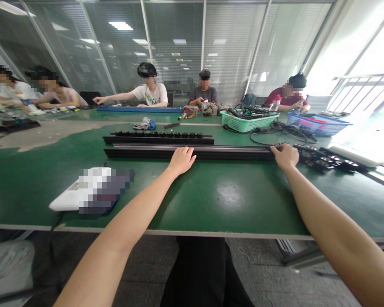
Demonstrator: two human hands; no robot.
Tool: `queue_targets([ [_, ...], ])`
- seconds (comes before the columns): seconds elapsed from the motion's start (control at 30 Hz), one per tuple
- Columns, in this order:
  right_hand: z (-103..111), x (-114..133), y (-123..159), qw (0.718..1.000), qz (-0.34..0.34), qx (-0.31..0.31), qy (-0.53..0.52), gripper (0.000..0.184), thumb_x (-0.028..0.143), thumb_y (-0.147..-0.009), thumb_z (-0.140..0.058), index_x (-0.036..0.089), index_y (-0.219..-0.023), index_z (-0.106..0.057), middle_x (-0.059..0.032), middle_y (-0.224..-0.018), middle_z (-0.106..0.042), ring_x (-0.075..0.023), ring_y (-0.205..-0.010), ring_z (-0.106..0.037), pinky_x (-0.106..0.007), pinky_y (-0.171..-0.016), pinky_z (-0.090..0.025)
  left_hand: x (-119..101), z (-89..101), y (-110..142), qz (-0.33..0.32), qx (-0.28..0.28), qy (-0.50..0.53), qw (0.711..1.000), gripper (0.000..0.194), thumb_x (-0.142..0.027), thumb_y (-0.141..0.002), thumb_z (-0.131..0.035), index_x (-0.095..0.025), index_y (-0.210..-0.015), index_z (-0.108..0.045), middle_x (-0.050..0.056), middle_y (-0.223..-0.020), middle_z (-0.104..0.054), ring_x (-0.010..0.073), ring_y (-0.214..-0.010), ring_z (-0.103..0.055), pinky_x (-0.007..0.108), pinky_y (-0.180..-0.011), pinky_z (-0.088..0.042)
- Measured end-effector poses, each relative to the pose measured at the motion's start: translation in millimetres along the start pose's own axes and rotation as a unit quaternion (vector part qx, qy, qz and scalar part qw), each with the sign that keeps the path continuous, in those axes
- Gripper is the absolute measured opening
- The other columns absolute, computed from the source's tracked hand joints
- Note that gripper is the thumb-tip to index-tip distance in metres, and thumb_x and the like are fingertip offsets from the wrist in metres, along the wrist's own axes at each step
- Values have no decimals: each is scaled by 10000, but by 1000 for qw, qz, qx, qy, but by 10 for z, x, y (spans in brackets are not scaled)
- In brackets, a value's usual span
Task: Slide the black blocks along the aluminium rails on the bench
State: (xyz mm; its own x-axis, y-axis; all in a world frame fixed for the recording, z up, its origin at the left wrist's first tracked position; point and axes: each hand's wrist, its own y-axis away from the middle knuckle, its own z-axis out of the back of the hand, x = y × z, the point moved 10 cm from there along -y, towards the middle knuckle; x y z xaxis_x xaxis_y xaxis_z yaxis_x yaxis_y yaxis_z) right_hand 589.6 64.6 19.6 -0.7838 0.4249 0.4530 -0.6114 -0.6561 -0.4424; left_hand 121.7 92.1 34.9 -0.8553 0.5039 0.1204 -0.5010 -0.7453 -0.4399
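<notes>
Head view: black rail (pixel 192 152) under left hand (pixel 182 161) mid-length, right hand (pixel 284 155) at end.

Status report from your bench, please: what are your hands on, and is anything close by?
Left hand, right hand on long black rail. Studded black rail just beyond it.

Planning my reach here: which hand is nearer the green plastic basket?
The right hand is nearer: it rests on the black rail, in front of the green plastic basket and to its right. The left hand, on the same rail, is well left of it.
</notes>
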Motion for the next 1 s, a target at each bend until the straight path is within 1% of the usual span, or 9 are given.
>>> queue_targets([
  [0.13,-10,2,-2,1000,4,-2,-5,429,480,-936,-608,142,-1163,-745,-198,-1084,-714,-354,-1081,-594,-446,-918,-456,4,-1,1,-1,-4,-2,1000,418,-351,-1082,-449,-113,-1388,-604,170,-1307,-682,323,-1223,-625,446,-1102,-449],
  [0.27,-35,-22,-15,1000,1,-3,-10,436,483,-948,-607,143,-1187,-738,-209,-1103,-712,-368,-1111,-587,-463,-928,-463,6,1,3,-5,-11,-3,1000,399,-352,-1078,-446,-137,-1369,-614,158,-1284,-693,316,-1202,-635,445,-1088,-461],
  [0.43,-26,-17,0,1000,8,3,-4,470,499,-967,-589,134,-1229,-726,-211,-1112,-711,-363,-1103,-590,-474,-979,-433,13,-11,0,-5,-12,-1,1000,415,-359,-1077,-445,-116,-1369,-612,169,-1286,-690,323,-1204,-630,455,-1091,-458],
  [0.57,1,0,35,1000,0,11,5,479,506,-970,-580,135,-1242,-712,-203,-1101,-703,-348,-1083,-587,-476,-987,-410,4,-10,0,-7,-10,0,1000,424,-356,-1080,-440,-107,-1380,-607,175,-1295,-685,325,-1206,-630,454,-1093,-454],
  [0.7,28,-23,44,1000,-21,4,12,447,493,-975,-565,145,-1221,-702,-190,-1125,-690,-341,-1116,-564,-533,-1035,-366,3,5,1,-7,-13,2,1000,404,-351,-1078,-442,-133,-1374,-610,166,-1290,-689,318,-1205,-634,451,-1089,-457],
  [0.77,26,-60,33,1000,-28,4,6,443,494,-976,-566,158,-1234,-694,-185,-1149,-686,-345,-1135,-553,-559,-1046,-358,2,3,1,-8,-11,0,1000,407,-351,-1079,-439,-128,-1373,-610,165,-1293,-688,316,-1203,-635,447,-1089,-458],
  [0.9,14,-151,3,999,-32,12,-11,456,517,-974,-573,172,-1252,-682,-194,-1162,-665,-359,-1153,-524,-528,-1007,-392,6,-7,-1,-6,-8,-3,1000,412,-354,-1080,-443,-117,-1370,-612,167,-1288,-689,318,-1204,-632,444,-1087,-460],
  [1.0,34,-212,1,999,-41,13,-21,478,552,-969,-577,180,-1253,-676,-213,-1194,-615,-367,-1160,-487,-508,-990,-381,12,-7,0,-3,-10,-2,1000,410,-357,-1079,-449,-127,-1378,-610,164,-1303,-685,319,-1218,-630,446,-1090,-459],
])
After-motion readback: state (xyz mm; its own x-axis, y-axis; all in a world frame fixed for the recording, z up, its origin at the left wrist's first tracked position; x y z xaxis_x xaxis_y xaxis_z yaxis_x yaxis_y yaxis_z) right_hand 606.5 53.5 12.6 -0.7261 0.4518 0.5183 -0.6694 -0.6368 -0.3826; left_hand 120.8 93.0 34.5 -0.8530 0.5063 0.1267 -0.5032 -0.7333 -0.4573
